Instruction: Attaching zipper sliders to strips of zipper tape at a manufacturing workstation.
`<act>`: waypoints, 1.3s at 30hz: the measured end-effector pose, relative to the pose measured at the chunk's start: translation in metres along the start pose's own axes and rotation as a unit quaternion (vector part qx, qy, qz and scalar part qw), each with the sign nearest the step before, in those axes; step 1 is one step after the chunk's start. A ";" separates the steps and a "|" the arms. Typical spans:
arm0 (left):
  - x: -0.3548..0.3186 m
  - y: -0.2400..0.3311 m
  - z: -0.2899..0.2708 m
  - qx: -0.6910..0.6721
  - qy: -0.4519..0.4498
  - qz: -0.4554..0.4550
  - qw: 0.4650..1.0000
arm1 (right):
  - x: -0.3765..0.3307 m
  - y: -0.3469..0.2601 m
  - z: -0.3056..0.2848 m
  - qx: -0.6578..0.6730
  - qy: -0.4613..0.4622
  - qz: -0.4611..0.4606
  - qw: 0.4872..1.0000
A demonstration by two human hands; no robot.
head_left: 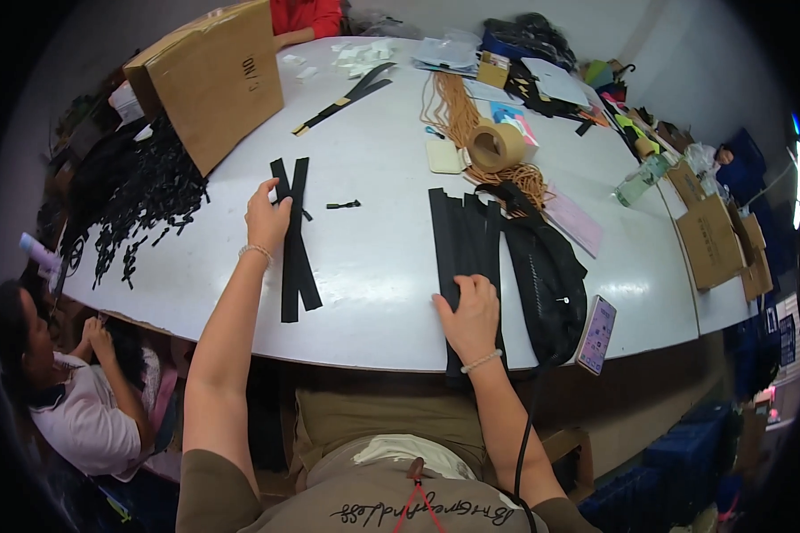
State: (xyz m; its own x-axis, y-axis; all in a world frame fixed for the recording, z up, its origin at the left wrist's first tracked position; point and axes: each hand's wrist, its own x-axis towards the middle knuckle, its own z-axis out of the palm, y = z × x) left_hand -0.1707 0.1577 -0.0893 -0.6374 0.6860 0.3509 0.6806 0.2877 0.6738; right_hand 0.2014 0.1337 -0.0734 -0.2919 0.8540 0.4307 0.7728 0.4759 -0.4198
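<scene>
Two flat black strips [291,266] lie crossed in a narrow X on the white table, left of centre. At the upper part of the strips is my left hand [269,216], its thumb and fingers apart at their edge. My right hand [471,318] rests on a stack of similar black strips [460,235] at the right, thumb spread from the bent fingers. Whether its fingertips pinch a strip I cannot make out. A small black zipper pull [344,205] lies between the two groups. Beside the stack is a black zippered bag [547,275].
A cardboard box [209,89] stands behind a heap of small black pieces [142,191]. More strips [347,98] lie farther back. Tan cord [451,111], a tape roll [496,147], a bottle [640,180] and a phone [597,334] are at the right. A co-worker [84,391] sits at left.
</scene>
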 end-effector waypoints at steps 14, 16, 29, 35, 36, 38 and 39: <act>-0.074 0.070 0.033 0.086 -0.168 0.215 0.958 | 0.008 0.003 -0.009 -0.002 -0.085 0.096 0.992; -0.103 0.084 0.023 0.093 -0.196 0.237 0.947 | 0.003 0.005 -0.010 -0.004 -0.068 0.085 0.994; -0.215 0.206 -0.178 -0.638 -0.316 0.323 0.623 | -0.020 -0.005 -0.033 0.438 -0.031 0.237 0.866; -0.208 0.255 -0.189 -0.676 -0.381 0.269 0.571 | -0.026 -0.014 -0.041 0.650 0.019 0.253 0.716; -0.201 0.260 -0.188 -0.661 -0.410 0.313 0.546 | -0.030 -0.009 -0.039 0.634 0.013 0.251 0.732; -0.199 0.260 -0.187 -0.642 -0.439 0.356 0.519 | -0.035 -0.009 -0.038 0.642 0.006 0.262 0.721; -0.201 0.258 -0.185 -0.635 -0.437 0.381 0.511 | -0.037 -0.010 -0.038 0.650 -0.003 0.271 0.710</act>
State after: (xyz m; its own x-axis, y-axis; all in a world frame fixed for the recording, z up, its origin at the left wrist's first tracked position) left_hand 0.0660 -0.0302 0.1342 0.4193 0.4719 0.7755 -0.5265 -0.5695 0.6312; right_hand 0.2265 0.0891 -0.0549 -0.1548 0.9849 -0.0776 -0.4004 -0.1344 -0.9064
